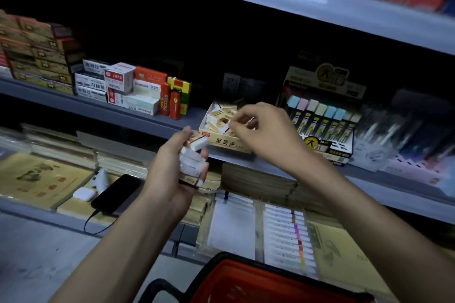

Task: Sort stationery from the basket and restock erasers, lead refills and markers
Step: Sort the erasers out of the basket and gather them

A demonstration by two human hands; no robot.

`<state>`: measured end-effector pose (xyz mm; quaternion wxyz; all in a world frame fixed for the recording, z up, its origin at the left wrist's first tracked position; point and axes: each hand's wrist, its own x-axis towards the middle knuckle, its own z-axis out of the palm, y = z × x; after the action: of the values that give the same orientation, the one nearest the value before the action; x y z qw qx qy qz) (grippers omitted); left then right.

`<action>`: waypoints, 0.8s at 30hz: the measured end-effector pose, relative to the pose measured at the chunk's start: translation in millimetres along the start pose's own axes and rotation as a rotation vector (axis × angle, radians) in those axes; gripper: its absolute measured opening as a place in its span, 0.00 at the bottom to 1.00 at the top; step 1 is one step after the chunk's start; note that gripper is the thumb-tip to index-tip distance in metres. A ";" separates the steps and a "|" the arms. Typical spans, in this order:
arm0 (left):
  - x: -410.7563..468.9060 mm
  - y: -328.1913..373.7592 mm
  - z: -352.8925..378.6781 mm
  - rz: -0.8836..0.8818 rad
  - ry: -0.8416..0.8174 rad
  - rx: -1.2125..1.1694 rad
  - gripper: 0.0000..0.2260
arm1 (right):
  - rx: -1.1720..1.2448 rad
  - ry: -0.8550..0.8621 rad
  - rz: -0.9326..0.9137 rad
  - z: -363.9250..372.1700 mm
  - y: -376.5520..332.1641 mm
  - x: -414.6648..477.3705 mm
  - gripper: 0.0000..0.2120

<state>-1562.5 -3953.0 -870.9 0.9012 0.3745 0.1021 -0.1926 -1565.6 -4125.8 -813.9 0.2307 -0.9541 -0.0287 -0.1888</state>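
Note:
My left hand [172, 167] grips a stack of several white erasers [193, 157] in front of the middle shelf. Just to its right, an open cream eraser box [221, 141] stands on the shelf edge, partly filled with erasers. My right hand [266, 128] hovers over that box and pinches one eraser [225, 128] between thumb and fingers. A display box of lead refills [322, 118] with pastel caps stands to the right of the eraser box. The red basket [258, 280] sits below at the frame's bottom edge.
Small red and white boxes [133, 88] and stacked brown cartons [34, 49] fill the shelf's left part. On the lower shelf lie a black phone [115, 193] with a cable, a white earbud case [83, 194], notebooks and paint tube sets [288, 236]. Blurred pens stand at the right.

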 end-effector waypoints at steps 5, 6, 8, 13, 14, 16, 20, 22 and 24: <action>-8.4 -8.7 15.3 0.062 -0.187 0.174 0.11 | 0.476 -0.204 0.193 7.2 -26.4 -20.2 0.10; -9.5 -10.0 17.0 0.068 -0.210 0.198 0.11 | 0.548 -0.209 0.224 7.4 -25.6 -21.8 0.10; -11.5 -12.4 18.1 0.054 -0.237 0.229 0.13 | 0.658 -0.189 0.288 4.9 -22.0 -24.4 0.09; -15.3 -20.5 20.9 -0.122 -0.159 0.128 0.15 | 0.740 -0.158 0.439 0.5 -9.6 -27.5 0.09; -14.6 -21.6 20.9 -0.158 -0.108 0.099 0.16 | 0.687 -0.099 0.426 0.8 -4.9 -26.0 0.08; -11.7 -21.5 18.9 -0.226 -0.035 0.019 0.17 | 0.513 0.046 0.339 -2.3 3.5 -20.4 0.05; -7.8 -15.9 16.3 -0.240 -0.004 -0.058 0.17 | 0.048 0.185 0.081 -4.0 13.4 -3.6 0.06; -6.6 -13.9 17.9 -0.229 0.005 -0.086 0.17 | -0.140 0.163 -0.003 -0.4 17.1 3.0 0.08; -6.9 -10.9 20.0 -0.226 0.014 -0.128 0.17 | -0.247 0.096 -0.031 2.5 19.3 5.8 0.10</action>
<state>-1572.6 -3972.5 -861.5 0.8952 0.3035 0.1620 -0.2832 -1556.6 -4142.1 -822.1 0.1095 -0.9645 -0.0086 -0.2400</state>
